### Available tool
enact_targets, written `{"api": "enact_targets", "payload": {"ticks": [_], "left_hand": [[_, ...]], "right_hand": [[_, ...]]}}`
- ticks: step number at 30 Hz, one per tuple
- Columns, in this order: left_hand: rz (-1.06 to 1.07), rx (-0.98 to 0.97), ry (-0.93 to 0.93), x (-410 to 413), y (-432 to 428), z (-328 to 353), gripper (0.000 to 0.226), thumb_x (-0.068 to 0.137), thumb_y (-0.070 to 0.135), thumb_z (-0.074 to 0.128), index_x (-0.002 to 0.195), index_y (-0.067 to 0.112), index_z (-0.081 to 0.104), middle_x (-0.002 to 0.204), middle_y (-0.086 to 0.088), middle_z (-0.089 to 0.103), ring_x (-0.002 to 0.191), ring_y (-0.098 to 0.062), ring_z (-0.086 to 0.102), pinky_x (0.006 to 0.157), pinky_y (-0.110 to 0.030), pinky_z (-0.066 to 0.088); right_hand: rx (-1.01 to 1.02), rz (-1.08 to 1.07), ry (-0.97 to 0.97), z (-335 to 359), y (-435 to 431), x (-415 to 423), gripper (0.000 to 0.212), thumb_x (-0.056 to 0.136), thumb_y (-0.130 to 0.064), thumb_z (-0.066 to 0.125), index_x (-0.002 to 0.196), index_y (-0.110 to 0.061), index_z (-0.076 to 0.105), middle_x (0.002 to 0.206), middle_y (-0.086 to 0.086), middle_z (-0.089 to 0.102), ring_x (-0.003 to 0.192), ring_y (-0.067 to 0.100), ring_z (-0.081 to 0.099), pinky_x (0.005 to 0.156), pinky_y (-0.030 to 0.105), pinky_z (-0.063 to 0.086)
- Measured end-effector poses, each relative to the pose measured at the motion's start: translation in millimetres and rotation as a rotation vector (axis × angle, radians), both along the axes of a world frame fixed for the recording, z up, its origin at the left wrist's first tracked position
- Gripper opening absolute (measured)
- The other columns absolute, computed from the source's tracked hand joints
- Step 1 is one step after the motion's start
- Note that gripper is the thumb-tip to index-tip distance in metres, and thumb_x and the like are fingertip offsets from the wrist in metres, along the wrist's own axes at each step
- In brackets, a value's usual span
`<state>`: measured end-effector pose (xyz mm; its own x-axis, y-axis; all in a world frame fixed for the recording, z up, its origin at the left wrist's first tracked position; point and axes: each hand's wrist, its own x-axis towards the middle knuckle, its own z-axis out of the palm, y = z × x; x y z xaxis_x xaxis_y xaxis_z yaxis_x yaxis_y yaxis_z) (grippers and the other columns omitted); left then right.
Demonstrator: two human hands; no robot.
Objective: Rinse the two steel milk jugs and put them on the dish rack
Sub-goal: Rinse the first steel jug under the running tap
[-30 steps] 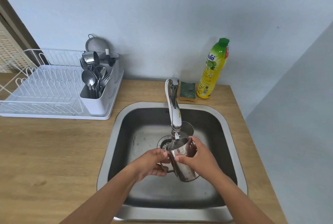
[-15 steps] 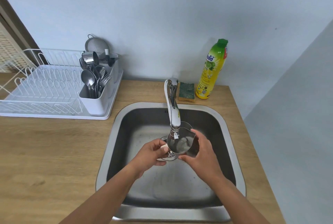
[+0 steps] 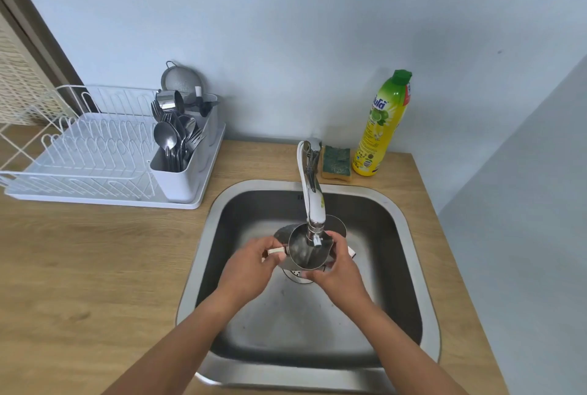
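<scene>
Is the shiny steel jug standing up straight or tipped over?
Tipped: the shiny steel milk jug shows its open mouth toward the camera, held under the tap spout.

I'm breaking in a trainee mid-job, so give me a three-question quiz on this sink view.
1. True or false: the jug is held under the tap.
2. Which hand has its grip on the jug's handle? A) left hand B) right hand C) neither
3. Fill in: between the tap and the soap bottle lies a ___.

Key
1. True; it sits over the sink, mouth up below the spout.
2. A; the right hand cups the body.
3. Sponge. The rack holds no jug yet; a second jug shows behind the first.
</scene>
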<state>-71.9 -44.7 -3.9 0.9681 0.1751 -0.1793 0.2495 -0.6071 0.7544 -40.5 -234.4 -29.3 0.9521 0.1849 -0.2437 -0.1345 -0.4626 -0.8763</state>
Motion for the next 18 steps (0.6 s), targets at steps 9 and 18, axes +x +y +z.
{"api": "enact_targets", "payload": {"ticks": [9, 18], "left_hand": [[-0.094, 0.197, 0.132, -4.3, 14.5, 6.4, 0.017, 0.100, 0.044, 0.042, 0.095, 0.035, 0.056, 0.088, 0.008, 0.073, 0.079, -0.017, 0.069, 0.071, -0.039, 0.059], [-0.048, -0.632, 0.487, -10.2, -3.2, -7.9, 0.020, 0.103, 0.029, 0.046, 0.094, 0.013, 0.055, 0.089, -0.016, 0.070, 0.073, -0.029, 0.066, 0.063, -0.037, 0.059]], "right_hand": [[0.066, 0.070, 0.158, -4.4, -0.8, -5.2, 0.070, 0.067, -0.021, 0.090, 0.122, -0.022, 0.047, 0.113, -0.007, 0.066, 0.108, 0.005, 0.063, 0.093, 0.019, 0.049], [-0.054, 0.109, 0.128, 16.8, -29.0, -9.3, 0.073, 0.064, -0.041, 0.088, 0.123, -0.037, 0.045, 0.114, -0.014, 0.064, 0.108, 0.007, 0.062, 0.096, 0.027, 0.050]]}}
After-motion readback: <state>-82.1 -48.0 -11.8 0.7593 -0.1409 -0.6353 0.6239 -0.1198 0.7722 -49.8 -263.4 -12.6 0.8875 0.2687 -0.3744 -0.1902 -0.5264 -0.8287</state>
